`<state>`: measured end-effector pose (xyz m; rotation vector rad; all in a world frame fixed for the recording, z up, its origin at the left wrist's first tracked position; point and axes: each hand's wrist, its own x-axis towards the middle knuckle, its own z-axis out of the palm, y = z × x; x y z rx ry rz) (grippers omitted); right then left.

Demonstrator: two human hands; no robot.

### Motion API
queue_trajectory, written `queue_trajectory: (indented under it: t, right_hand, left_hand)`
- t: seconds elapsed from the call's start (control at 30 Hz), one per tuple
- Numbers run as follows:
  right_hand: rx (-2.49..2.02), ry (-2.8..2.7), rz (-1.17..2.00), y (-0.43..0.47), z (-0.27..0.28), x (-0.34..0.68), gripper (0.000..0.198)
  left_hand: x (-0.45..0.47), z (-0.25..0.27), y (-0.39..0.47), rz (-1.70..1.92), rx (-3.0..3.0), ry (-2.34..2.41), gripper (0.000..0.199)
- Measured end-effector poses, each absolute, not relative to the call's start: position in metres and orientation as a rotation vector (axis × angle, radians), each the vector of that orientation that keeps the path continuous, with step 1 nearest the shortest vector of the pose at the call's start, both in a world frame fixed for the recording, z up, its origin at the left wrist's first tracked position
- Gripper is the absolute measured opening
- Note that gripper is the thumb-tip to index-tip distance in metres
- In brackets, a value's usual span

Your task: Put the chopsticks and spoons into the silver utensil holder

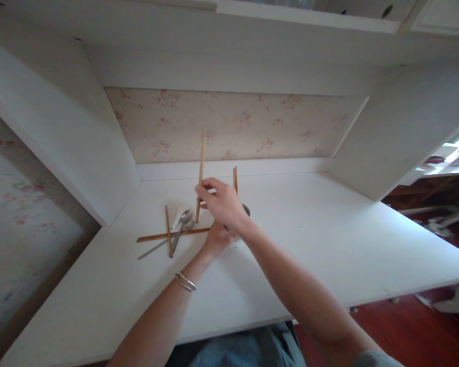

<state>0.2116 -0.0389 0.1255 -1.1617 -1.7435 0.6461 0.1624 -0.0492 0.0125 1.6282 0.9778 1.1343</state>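
My right hand [225, 201] pinches a light wooden chopstick [202, 168], held nearly upright above the white counter. Below and partly behind it, my left hand [218, 238], with a silver bangle at the wrist, is closed around a round container. Only bits of the container's dark rim [247, 209] show past my right wrist. Two chopsticks [235, 178] stick up out of it. To the left of my hands, more chopsticks [153, 237] lie crossed on the counter, together with metal spoons [185, 216] and a white spoon [176, 218].
The white counter [309, 239] is boxed in by side panels [390, 122] and an overhead cabinet [229, 30]. Floral wallpaper [252, 127] covers the back. Past the right end are a red floor [390, 331] and cluttered shelves.
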Motion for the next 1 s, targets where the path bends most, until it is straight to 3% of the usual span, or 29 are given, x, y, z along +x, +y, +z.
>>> queue_trajectory:
  t: [0.13,0.3,0.67,1.0]
  right_hand:
    - [-1.128,-1.449,0.634,-0.023,0.129,0.279,0.026]
    - [-1.321,-1.429,0.6,-0.016,0.1,0.327,0.027]
    - [-1.632,-1.633,0.45,-0.027,0.067,0.313,0.028]
    - [-1.505,-1.527,0.594,-0.03,0.048,0.314,0.028]
  left_hand:
    - [0.163,0.017,-0.055,1.213,1.478,0.855,0.07]
    - [0.164,0.017,-0.056,1.195,1.452,0.817,0.069]
    - [0.165,0.009,-0.051,1.214,1.401,0.818,0.076]
    - [0.165,0.008,-0.05,1.224,1.419,0.811,0.077]
